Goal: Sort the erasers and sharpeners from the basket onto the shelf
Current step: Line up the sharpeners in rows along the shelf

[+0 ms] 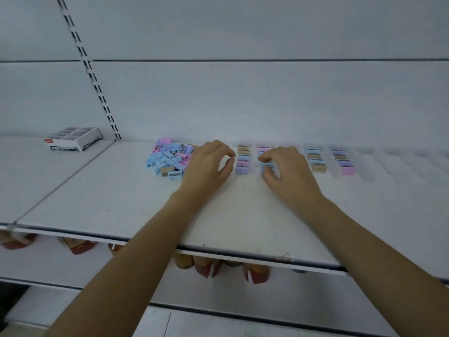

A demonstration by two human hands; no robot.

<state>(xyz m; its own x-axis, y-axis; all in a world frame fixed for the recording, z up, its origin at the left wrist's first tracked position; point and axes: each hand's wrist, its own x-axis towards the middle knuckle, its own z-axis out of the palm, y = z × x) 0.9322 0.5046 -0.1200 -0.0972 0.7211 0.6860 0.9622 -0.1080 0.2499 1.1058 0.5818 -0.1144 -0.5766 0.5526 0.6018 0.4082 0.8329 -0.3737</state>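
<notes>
A loose pile of small sharpeners (pixel 170 158), blue, pink, purple and tan, lies on the white shelf (pixel 121 198) to the left of my hands. Rows of sharpeners (pixel 243 159) sit lined up in a clear slotted tray (pixel 369 166) running to the right. My left hand (pixel 206 169) rests on the shelf between the pile and the first row, fingers curled with thumb near the forefinger; nothing is visible in it. My right hand (pixel 289 171) pinches a blue sharpener (pixel 266 164) at the second row.
A white box of erasers (pixel 73 138) stands at the back left on the neighbouring shelf board. A slotted upright (pixel 90 74) runs up the back wall. Red-and-tan packages (pixel 209 266) sit on the shelf below. Further tray slots at the right hold nothing.
</notes>
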